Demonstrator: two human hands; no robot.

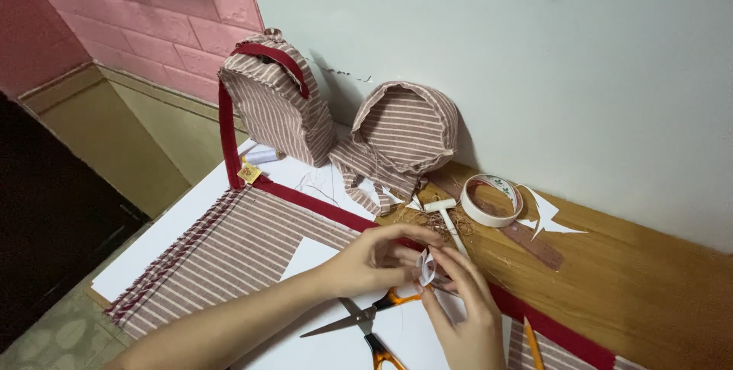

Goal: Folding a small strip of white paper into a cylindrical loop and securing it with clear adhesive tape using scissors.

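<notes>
White paper scrap [425,268] pinched between fingers of left hand [372,257] and right hand [462,303]; open scissors [366,316] just below risk a nick.

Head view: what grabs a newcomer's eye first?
Both hands, left hand and right hand, pinch a small white folded piece at bottom centre. Open orange-handled scissors lie just below them. Behind, a small striped backpack stands by the wall, with a tape roll to its right.

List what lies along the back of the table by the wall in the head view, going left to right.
White thread spool → small striped backpack → striped fabric half-shell → small white mallet → roll of tape → white paper scrap.
</notes>
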